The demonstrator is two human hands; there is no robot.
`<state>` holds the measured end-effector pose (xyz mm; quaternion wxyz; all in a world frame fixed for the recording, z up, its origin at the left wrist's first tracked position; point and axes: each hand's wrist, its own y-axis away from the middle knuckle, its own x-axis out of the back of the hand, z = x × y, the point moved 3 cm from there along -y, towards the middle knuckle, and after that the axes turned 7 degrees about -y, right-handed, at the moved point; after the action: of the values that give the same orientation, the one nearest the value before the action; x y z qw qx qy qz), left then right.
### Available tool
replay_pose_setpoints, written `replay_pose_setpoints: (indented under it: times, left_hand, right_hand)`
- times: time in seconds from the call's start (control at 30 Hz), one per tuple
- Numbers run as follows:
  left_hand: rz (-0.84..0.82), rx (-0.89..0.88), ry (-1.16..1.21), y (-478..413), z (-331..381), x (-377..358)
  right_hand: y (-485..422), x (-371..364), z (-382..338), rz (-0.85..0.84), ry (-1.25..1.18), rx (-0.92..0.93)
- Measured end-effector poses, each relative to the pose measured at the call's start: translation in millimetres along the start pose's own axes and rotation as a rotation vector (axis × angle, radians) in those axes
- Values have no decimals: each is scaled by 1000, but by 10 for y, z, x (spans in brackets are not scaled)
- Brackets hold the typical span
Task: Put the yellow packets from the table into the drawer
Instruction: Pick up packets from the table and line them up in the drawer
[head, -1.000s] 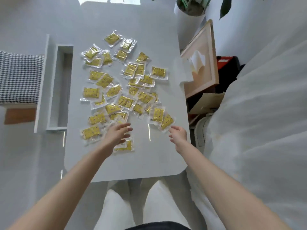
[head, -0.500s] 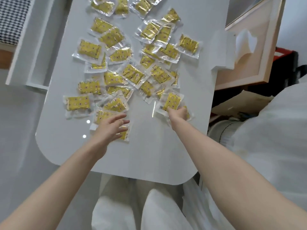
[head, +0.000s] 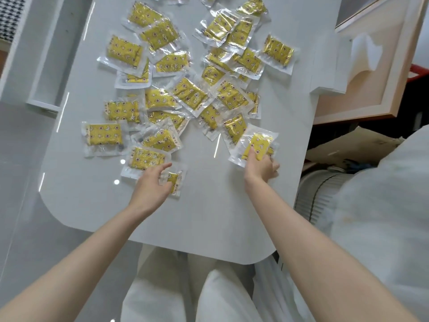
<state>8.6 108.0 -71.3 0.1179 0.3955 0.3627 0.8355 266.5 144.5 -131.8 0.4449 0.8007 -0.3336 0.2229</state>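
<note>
Several yellow packets [head: 190, 94] in clear wrappers lie scattered over the white table [head: 209, 212]. My right hand [head: 258, 167] grips one yellow packet [head: 257, 144] at the near right of the pile, its front edge lifted. Spread fingers of my left hand [head: 151, 185] rest over a small packet [head: 174, 180] at the near edge of the pile, touching it; no closed grip shows. The open white drawer [head: 43, 87] is at the far left, beside the table.
A wooden-framed panel [head: 376, 73] leans off the table's right side. Below it sit cardboard [head: 352, 145] and a ribbed white appliance [head: 318, 194]. A checkered cushion [head: 10, 17] is at the top left. My lap is under the near table edge.
The camera has come closer to the table. My right hand reached the near right packet, closed on it and raised its edge. My left hand stayed over the near small packet.
</note>
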Motion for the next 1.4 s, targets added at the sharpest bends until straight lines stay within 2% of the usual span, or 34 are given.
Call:
replay_pose_setpoints:
  times: [0.07,0.2,0.27,0.33,0.47,0.63,0.77,0.87,0.93,1.03,1.1,1.2,1.4]
  left_hand:
    - [22,-82,-195,-80,-57,-48]
    - [-70,-163,-624,-236,-165,-217]
    - [-37,-204,-760,-300,-222,-303]
    - [32,-233,-751,-334,-255,-367]
    - [169,-287,-581,-416,-269,-329]
    - [120,-172,-461,-614,-288,-158]
    - [59,-124,-525,-660,-349,-111]
    - [21,-80,-610,-563,-407,-152]
    - [77,-59,-671,-446,-463,-183]
    - [155,-75,-775,-249,-562,-238]
    - [147,-121,-708,-113,-651,-252]
    - [69,-137,-429,155,-753,-213]
    - [153,-4,106,934,-556,171]
  right_hand:
    - [-22,149,142,37,16,-15]
    - [-125,257,260,51,-19,-73]
    - [-158,245,219,70,-12,-68]
    - [-184,212,175,86,-15,-69]
    - [-279,146,156,71,13,-98]
    - [-335,103,173,-24,-107,-138]
    - [-308,78,258,-96,-89,-169]
    - [-186,94,343,-109,45,-42]
    - [-51,126,419,-149,40,45]
    - [233,199,624,-281,-18,21]
    - [431,263,799,-378,-20,4]
    - [747,413,912,-501,-40,-4]
    - [1340,780,615,-704,-121,-43]
